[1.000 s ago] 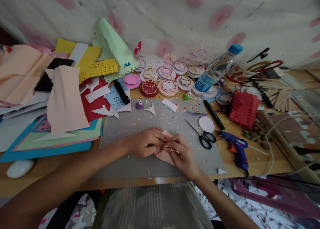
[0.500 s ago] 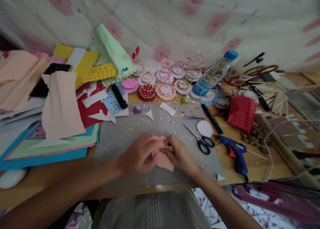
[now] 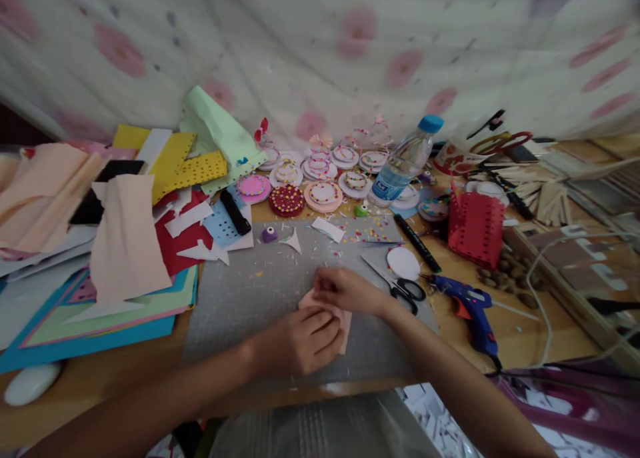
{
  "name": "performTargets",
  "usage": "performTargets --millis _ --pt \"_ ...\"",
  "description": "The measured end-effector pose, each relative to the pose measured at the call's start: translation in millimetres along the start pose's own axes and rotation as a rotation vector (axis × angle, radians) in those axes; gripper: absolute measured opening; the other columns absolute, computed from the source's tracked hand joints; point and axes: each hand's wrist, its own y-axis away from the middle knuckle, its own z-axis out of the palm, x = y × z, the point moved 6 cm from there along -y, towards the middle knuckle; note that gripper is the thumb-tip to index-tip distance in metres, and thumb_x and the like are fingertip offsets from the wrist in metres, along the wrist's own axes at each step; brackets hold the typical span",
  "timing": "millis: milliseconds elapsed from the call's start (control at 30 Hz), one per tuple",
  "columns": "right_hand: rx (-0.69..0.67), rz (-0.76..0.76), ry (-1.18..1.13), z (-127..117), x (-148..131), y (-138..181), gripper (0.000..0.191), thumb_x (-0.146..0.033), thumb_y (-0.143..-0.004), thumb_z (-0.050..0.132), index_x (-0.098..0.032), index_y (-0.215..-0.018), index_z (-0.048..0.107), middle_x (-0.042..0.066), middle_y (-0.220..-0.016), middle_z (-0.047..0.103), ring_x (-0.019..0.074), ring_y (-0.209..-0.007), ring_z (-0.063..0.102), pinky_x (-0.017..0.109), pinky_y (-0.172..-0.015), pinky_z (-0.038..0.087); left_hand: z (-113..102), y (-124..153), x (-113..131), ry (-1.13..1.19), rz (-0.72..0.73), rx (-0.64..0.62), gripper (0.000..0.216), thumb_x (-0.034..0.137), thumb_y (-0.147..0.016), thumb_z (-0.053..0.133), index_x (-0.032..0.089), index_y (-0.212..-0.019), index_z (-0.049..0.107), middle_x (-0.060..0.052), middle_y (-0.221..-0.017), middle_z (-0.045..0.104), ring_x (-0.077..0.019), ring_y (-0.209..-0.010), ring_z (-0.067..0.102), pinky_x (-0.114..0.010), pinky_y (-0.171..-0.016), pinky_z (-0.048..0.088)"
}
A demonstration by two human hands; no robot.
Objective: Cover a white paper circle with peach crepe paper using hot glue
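A small piece of peach crepe-like paper (image 3: 345, 330) lies low over the grey cutting mat (image 3: 235, 311), partly covered by both hands. My left hand (image 3: 306, 341) is closed on its near left part with the fingers curled. At its upper edge, my right hand (image 3: 347, 290) pinches the paper between thumb and fingers. Whether something small is also in the fingertips cannot be made out. Black-handled scissors (image 3: 405, 290) rest just right of my right hand, beside a white paper disc (image 3: 403, 263).
A blue glue gun (image 3: 470, 305) and a black marker (image 3: 417, 243) lie to the right. Several decorated paper discs (image 3: 323, 195) and a water bottle (image 3: 403, 165) line the back. Coloured sheets (image 3: 165, 318) are piled left. A purple punch (image 3: 270, 234) sits on the mat.
My left hand has come down and right onto the peach paper. My right hand has shifted slightly, staying at the paper. The view has tilted upward a little.
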Motion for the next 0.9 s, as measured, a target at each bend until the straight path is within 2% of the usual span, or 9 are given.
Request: performTargets --millis 67,200,400,500,600,667,733,800,900 --pt "0.005 -0.022 -0.057 -6 1 -2 0.011 -0.028 -0.086 0.057 -0.020 -0.080 0.060 -0.005 -0.066 0.058 0.0108 -0.060 0.051 0.021 -0.055 0.039 -9 -5 -7 -0.003 -0.022 0.022 0.024 0.017 -0.095 0.051 0.008 -0.112 0.065 -0.013 -0.103 0.074 -0.0234 -0.098 0.068 -0.037 -0.092 0.056" --pt "0.096 -0.054 -0.153 -15 3 1 0.032 -0.040 -0.095 0.042 -0.019 -0.079 0.062 -0.001 -0.073 0.063 0.0125 -0.069 0.057 0.025 -0.065 0.047 -16 -14 -36 0.155 -0.177 0.070 0.025 0.017 -0.098 0.044 0.010 -0.112 0.063 -0.011 -0.102 0.074 -0.0193 -0.097 0.068 -0.033 -0.089 0.057" --pt "0.264 -0.064 -0.231 -12 6 14 0.029 -0.048 -0.086 0.058 -0.019 -0.081 0.062 -0.001 -0.068 0.063 0.0141 -0.064 0.059 0.025 -0.058 0.049 1 -18 -63 0.601 -0.299 -0.086 0.024 0.034 -0.095 0.052 0.018 -0.095 0.071 -0.009 -0.095 0.076 -0.0209 -0.090 0.069 -0.035 -0.087 0.054" --pt "0.402 -0.064 -0.221 -21 -1 28 0.032 -0.049 -0.090 0.051 -0.019 -0.086 0.064 0.003 -0.080 0.067 0.0173 -0.078 0.062 0.031 -0.072 0.051 -1 -12 -77 0.663 -0.472 -0.020 0.022 0.033 -0.093 0.053 0.021 -0.090 0.072 -0.005 -0.091 0.075 -0.0180 -0.084 0.068 -0.031 -0.084 0.053" --pt "0.494 -0.095 -0.217 -27 -21 49 0.035 -0.048 -0.095 0.044 -0.020 -0.104 0.063 0.007 -0.105 0.067 0.0199 -0.101 0.061 0.035 -0.091 0.047 -9 -1 -89 0.653 -0.800 0.129 0.029 0.038 -0.094 0.052 0.016 -0.085 0.068 -0.005 -0.079 0.071 -0.0167 -0.071 0.064 -0.026 -0.065 0.050" --pt "0.528 -0.115 -0.232 -25 -36 61 0.035 -0.050 -0.094 0.047 -0.021 -0.110 0.060 0.006 -0.104 0.066 0.0193 -0.097 0.061 0.032 -0.085 0.049 -15 6 -85 0.659 -0.985 0.210 0.037 0.043 -0.096 0.046 0.013 -0.083 0.064 -0.004 -0.071 0.066 -0.0148 -0.062 0.059 -0.023 -0.053 0.045" --pt "0.610 -0.094 -0.231 -20 -47 71 0.033 -0.051 -0.093 0.049 -0.021 -0.102 0.059 0.003 -0.087 0.063 0.0166 -0.078 0.060 0.027 -0.067 0.049 -17 8 -74 0.763 -1.115 0.257 0.042 0.048 -0.095 0.045 0.012 -0.084 0.064 -0.002 -0.067 0.063 -0.0130 -0.056 0.055 -0.021 -0.048 0.041" --pt "0.686 -0.053 -0.215 -13 -55 76 0.032 -0.050 -0.095 0.045 -0.021 -0.086 0.056 -0.001 -0.070 0.053 0.0135 -0.062 0.050 0.023 -0.053 0.040 -15 13 -60 1.007 -1.275 0.328 0.045 0.055 -0.089 0.054 0.012 -0.083 0.065 -0.001 -0.063 0.060 -0.0114 -0.053 0.052 -0.020 -0.047 0.039" --pt "0.673 -0.046 -0.188 -3 -65 75 0.035 -0.048 -0.097 0.040 -0.022 -0.075 0.049 -0.004 -0.061 0.043 0.0118 -0.054 0.042 0.023 -0.046 0.031 -17 22 -42 1.324 -1.473 0.454 0.050 0.063 -0.077 0.065 0.013 -0.072 0.065 0.001 -0.057 0.056 -0.0093 -0.049 0.048 -0.019 -0.045 0.035"
